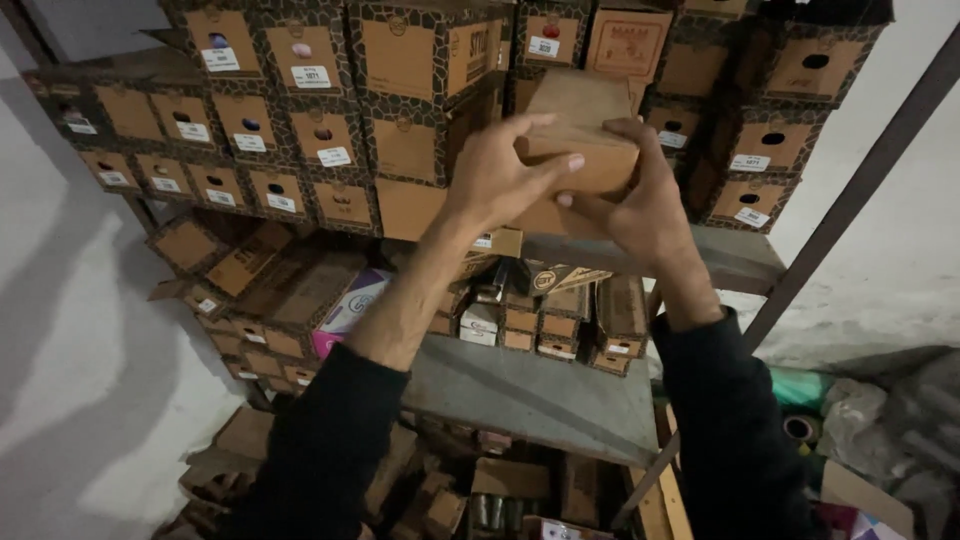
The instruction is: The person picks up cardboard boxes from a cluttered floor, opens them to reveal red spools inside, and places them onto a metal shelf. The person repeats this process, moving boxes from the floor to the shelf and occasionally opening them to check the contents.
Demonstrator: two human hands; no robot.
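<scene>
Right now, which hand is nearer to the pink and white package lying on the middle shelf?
Left. The left hand grips the plain brown cardboard box almost above the pink and white package; the right hand holds the box's far side, farther away.

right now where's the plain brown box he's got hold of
In the head view the plain brown box is up at centre, gripped between the left hand and right hand, against the stacked cartons on the upper shelf.
</scene>
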